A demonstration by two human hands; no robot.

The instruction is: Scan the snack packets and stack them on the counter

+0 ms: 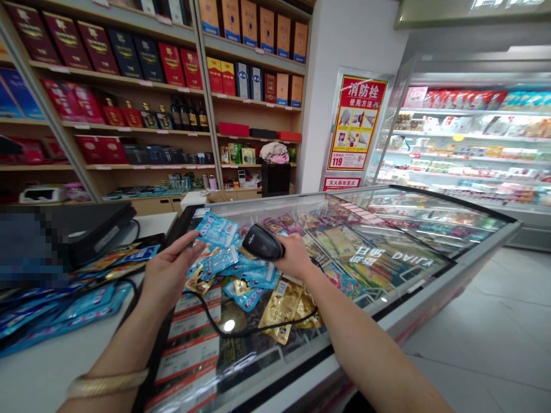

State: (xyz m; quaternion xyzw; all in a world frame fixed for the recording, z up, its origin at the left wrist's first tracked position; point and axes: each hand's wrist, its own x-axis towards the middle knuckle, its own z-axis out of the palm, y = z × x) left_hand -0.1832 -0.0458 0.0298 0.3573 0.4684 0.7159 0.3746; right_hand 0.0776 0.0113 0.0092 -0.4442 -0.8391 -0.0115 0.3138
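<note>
Open tiled floor to the right of the glass-topped chest freezer [430, 241]; white counter [51, 355] on the left is crowded w/ blue packets. Left hand [170, 272], fingers half open, pinches one small blue-and-white foil sachet [216, 229] by its lower corner, above the freezer lid. Right hand [297, 255] is wrapped tight round 1 black handheld barcode scanner [262, 242], nose just beside the sachet; its black cable [241, 331] loops over the glass. Approx 6+ blue sachets & 3 gold pouches [282, 307] lie in a pile on the glass below, exact count unclear
</note>
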